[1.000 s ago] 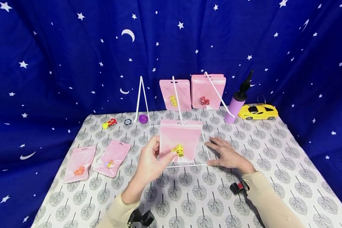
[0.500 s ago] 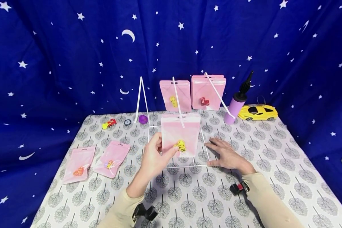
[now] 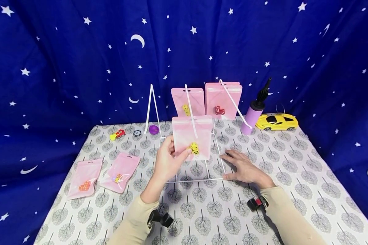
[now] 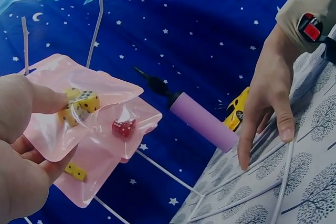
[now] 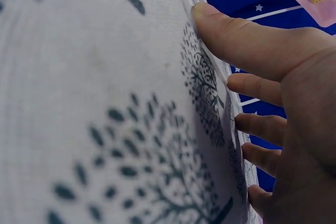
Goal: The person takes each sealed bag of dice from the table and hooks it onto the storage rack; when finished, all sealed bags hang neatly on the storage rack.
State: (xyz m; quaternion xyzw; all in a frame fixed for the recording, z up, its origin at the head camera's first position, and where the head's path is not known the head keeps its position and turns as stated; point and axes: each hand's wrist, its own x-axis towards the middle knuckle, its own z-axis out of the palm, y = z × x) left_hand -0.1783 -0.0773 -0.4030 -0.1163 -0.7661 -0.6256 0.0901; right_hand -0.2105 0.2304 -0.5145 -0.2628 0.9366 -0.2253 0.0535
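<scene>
My left hand (image 3: pixel 168 161) pinches a pink zip bag (image 3: pixel 184 129) between thumb and fingers, low on its left side. Yellow dice (image 4: pixel 81 107) show through its front beside the thumb. The middle prong (image 3: pixel 190 109) of a white wire rack crosses the bag's top, its tip in front of the bag. Behind it hang a pink bag with yellow dice (image 3: pixel 186 109) on the same prong and several pink bags, the front one with red dice (image 3: pixel 219 110), on the right prong. My right hand (image 3: pixel 243 167) rests with spread, relaxed fingers at the rack's base wire (image 3: pixel 199 180).
Two pink dice bags, one with orange dice (image 3: pixel 84 185), lie on the tablecloth at left. The left prong (image 3: pixel 148 109) bears no bag. Behind stand a toy truck (image 3: pixel 118 134), a purple ball (image 3: pixel 154 129), a purple pump (image 3: pixel 251 117) and a yellow toy car (image 3: pixel 277 121).
My left hand has raised the pink bag and moved it away from me, so the middle prong's tip now reaches further down over its front. The right hand has stayed in place.
</scene>
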